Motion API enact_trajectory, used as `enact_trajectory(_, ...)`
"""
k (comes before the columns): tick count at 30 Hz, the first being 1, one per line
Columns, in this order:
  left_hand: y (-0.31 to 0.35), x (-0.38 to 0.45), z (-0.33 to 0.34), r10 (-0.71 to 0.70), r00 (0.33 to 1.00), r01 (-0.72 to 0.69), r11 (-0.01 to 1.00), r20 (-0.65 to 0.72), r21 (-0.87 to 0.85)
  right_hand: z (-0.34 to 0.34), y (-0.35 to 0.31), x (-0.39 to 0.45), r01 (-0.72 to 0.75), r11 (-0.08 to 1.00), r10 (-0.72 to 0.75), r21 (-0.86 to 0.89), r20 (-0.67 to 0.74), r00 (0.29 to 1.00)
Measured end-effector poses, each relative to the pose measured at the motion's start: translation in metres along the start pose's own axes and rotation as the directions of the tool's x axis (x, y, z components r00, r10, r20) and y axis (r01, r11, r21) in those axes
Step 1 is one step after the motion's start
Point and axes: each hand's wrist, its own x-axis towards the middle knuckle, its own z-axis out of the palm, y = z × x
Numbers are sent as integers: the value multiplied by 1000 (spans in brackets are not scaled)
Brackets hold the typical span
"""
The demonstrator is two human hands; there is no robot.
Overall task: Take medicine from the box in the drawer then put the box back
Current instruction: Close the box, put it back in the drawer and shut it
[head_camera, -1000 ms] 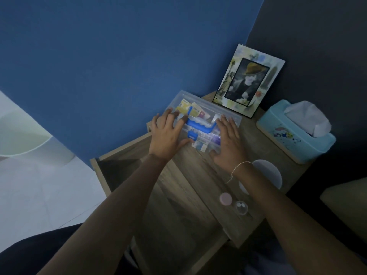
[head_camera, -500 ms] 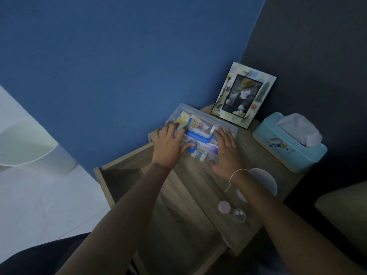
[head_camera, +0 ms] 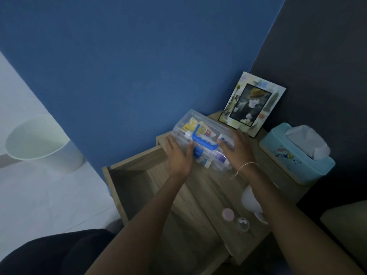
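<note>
A clear plastic medicine box (head_camera: 200,135) with a blue handle and a blue latch lies on the back of the wooden nightstand top (head_camera: 206,187), against the blue wall. Packets and tubes show through its lid. My left hand (head_camera: 178,155) grips the box's left end, with the thumb beside the latch. My right hand (head_camera: 236,149), blurred, is pressed on the right end with fingers spread. The open drawer (head_camera: 135,185) sticks out below to the left, and its inside looks dark and bare.
A photo frame (head_camera: 252,104) leans in the corner just behind the box. A light blue tissue box (head_camera: 296,155) stands to the right. A white round object (head_camera: 250,199), a pink lid (head_camera: 228,214) and a small clear container (head_camera: 243,224) sit near the front. A white bin (head_camera: 39,143) stands on the floor at left.
Both hands slid from lying flat on the lid out to the box's two ends. The blue handle and latch now show fully. The camera tilted up slightly.
</note>
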Motion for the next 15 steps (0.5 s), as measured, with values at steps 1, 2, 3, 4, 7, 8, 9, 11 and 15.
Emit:
enact_trajectory(1, 6, 0, 2, -109, 993, 112, 986, 33, -125, 0, 0, 1, -23, 999, 23, 44, 4, 1000)
enact_trajectory(2, 11, -1, 5, -211, 975, 221, 944, 67, -244, 0, 0, 2, -40, 998, 40, 57, -7, 999)
enact_trajectory(3, 17, -5, 9, -290, 951, 310, 892, 111, -328, -1, -1, 4, -48, 998, 49, 35, -18, 999)
enact_trajectory(4, 21, -10, 14, -325, 935, 355, 858, 144, -370, -2, -2, 6, -51, 999, 51, -3, -11, 999)
enact_trajectory(7, 25, -22, 23, -301, 944, 330, 857, 133, -396, -3, -4, 9, -61, 997, 65, -50, 83, 994)
enact_trajectory(8, 25, -22, 23, -301, 945, 326, 852, 127, -409, -3, -4, 9, -57, 998, 61, -39, 97, 993)
enact_trajectory(9, 25, -21, 22, -305, 943, 331, 847, 131, -416, -3, -5, 8, -48, 999, 50, -19, 93, 994)
enact_trajectory(11, 23, -20, 19, -296, 943, 332, 855, 151, -397, -1, -6, 5, -48, 997, 44, 55, 75, 996)
enact_trajectory(15, 24, -21, 20, -232, 971, 239, 912, 62, -334, 0, -12, 0, -129, 981, 111, 147, 120, 987)
